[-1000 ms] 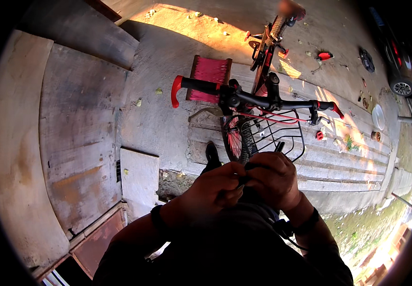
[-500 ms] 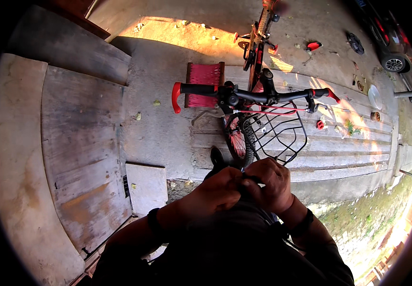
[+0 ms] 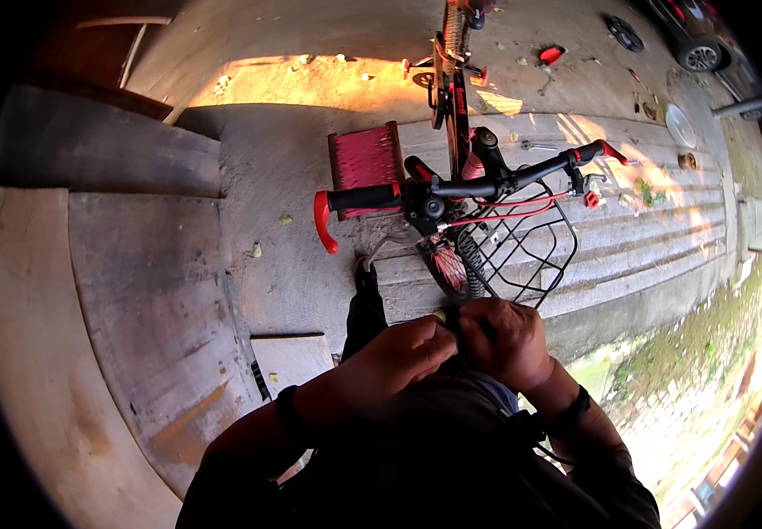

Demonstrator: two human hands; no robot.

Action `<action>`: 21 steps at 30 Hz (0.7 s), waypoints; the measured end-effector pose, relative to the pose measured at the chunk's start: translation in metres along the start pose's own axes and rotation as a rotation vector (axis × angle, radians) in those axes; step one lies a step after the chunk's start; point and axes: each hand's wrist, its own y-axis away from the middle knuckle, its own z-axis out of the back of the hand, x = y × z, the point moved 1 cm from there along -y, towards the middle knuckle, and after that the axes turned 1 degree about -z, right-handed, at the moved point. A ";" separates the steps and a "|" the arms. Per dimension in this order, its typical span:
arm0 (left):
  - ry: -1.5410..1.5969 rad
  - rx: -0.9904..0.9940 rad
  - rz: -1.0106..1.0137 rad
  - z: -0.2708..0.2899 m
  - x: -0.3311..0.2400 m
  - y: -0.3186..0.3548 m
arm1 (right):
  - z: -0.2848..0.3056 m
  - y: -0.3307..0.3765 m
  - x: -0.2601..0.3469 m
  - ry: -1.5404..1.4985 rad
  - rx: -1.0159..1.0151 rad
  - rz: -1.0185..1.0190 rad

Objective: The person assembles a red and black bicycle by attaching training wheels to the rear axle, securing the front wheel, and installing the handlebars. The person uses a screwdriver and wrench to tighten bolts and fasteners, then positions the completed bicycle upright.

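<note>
My left hand (image 3: 403, 354) and my right hand (image 3: 513, 342) are close together in front of my body, fingers curled inward. A small dark thing shows between the fingertips, too shaded to name. Just beyond them stands a bicycle, its black handlebar (image 3: 478, 188) crosswise and turned a little. Red brake levers sit at both ends, with red cables below the bar. A black wire basket (image 3: 531, 251) hangs at the front, above a tyre (image 3: 471, 256). Neither hand visibly touches the bicycle.
A stool with a pink woven seat (image 3: 368, 163) stands beside the bicycle on concrete steps. Worn boards (image 3: 147, 309) lie at the left. A white basin (image 3: 681, 126), a red object (image 3: 551, 55) and a parked car (image 3: 703, 53) are at the far right.
My hands have drawn slightly apart at the fingertips. The handlebar now slants more, its left end lower in view. My foot and leg show further left, and the whole view has shifted.
</note>
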 end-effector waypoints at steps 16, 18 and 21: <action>-0.187 0.123 -0.076 0.108 -0.052 0.050 | -0.076 -0.036 0.084 -1.075 0.083 -0.519; -0.221 0.093 -0.114 0.109 -0.055 0.051 | -0.078 -0.035 0.079 -1.061 0.113 -0.502; -0.232 0.045 -0.162 0.104 -0.055 0.049 | -0.074 -0.033 0.072 -1.067 0.228 -0.437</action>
